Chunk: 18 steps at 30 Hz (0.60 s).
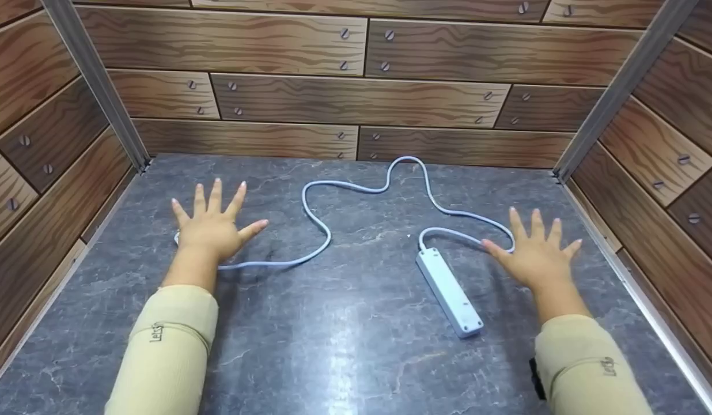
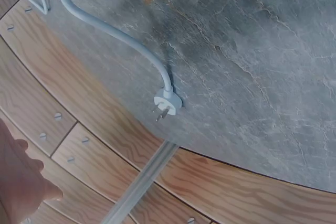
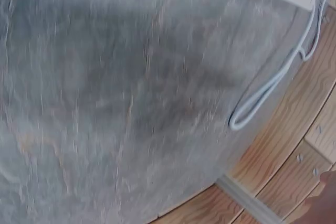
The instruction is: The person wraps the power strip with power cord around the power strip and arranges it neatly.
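A white power strip (image 1: 450,291) lies on the dark marbled surface, right of centre, its cord (image 1: 327,230) winding back and then left. In the left wrist view the cord ends in a plug (image 2: 168,102) with metal prongs, lying near the wall; the head view has it mostly hidden behind the left hand. My left hand (image 1: 213,230) is held over the cord's left end, palm down with fingers spread, holding nothing. My right hand (image 1: 537,256) is also spread and holds nothing; its thumb overlaps the cord's loop in the head view, to the right of the strip.
Wood-patterned panels (image 1: 287,98) enclose the surface (image 1: 310,323) at the back and both sides. Metal posts stand in the two back corners, the left post (image 1: 99,86) and the right post (image 1: 621,86). A metal strip (image 1: 658,305) runs along the right edge.
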Available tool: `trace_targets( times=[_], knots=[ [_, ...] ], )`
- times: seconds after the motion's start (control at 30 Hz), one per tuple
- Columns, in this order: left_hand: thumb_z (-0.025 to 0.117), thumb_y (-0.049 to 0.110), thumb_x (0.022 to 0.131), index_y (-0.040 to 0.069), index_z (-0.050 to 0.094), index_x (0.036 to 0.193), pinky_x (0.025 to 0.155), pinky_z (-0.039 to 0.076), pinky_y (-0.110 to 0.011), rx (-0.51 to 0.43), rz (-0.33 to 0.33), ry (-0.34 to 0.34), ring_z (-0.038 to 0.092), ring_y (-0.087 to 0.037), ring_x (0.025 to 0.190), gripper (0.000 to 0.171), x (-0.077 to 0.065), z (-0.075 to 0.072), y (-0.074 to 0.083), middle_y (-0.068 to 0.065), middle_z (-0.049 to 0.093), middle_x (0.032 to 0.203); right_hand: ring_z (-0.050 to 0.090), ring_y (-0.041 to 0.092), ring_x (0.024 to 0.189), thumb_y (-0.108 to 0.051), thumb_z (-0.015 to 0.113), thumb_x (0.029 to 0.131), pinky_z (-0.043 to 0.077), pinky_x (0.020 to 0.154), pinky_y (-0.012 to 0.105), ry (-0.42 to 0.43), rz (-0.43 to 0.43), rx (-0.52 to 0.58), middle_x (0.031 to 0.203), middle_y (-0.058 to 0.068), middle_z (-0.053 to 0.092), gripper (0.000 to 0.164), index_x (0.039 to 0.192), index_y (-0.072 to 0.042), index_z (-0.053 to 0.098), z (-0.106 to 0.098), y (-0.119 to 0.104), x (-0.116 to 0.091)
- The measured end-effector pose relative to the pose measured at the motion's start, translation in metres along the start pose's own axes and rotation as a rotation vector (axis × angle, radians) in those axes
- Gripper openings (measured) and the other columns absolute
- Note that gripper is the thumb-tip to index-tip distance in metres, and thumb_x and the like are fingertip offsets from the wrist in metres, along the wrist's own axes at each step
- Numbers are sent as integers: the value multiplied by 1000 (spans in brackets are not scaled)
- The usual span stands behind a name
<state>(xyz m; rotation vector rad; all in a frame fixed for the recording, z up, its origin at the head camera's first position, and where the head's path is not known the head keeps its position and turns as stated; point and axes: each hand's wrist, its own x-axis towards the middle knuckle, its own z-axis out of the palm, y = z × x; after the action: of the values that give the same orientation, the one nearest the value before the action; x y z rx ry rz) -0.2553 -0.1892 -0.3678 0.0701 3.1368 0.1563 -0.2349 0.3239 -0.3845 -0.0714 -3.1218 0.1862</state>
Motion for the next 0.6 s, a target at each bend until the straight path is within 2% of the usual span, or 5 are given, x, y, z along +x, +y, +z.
trace_targets(
  times=[0.17,0.3,0.47,0.6],
  knots=[
    [11,85,70,33,-1,146,91,-18,-68,5,16,3,-11,-45,134,94,1,3,4,-17,-5,151,-10,58,126,-80,23,77,-17,83,74,-4,-27,12,146,30,-3,97,147,-19,-2,19,-13,-1],
    [12,85,70,32,1,146,92,-18,-68,14,31,7,-11,-44,134,93,1,5,7,-17,-4,152,-4,56,128,-81,25,76,-8,88,75,-6,-50,40,145,31,6,98,147,-16,7,35,-23,-3],
    [13,84,71,33,1,146,93,-18,-68,22,40,12,-10,-43,135,92,2,6,10,-16,-3,152,2,56,128,-75,33,80,4,94,73,-22,-74,65,143,32,14,93,146,-10,17,56,-30,-5],
    [13,84,72,32,3,147,93,-17,-68,22,51,17,-10,-44,135,92,2,9,8,-16,-2,152,8,56,128,-72,35,82,12,95,71,-79,-77,107,142,33,17,91,144,-7,20,71,-34,-10]
  ],
)
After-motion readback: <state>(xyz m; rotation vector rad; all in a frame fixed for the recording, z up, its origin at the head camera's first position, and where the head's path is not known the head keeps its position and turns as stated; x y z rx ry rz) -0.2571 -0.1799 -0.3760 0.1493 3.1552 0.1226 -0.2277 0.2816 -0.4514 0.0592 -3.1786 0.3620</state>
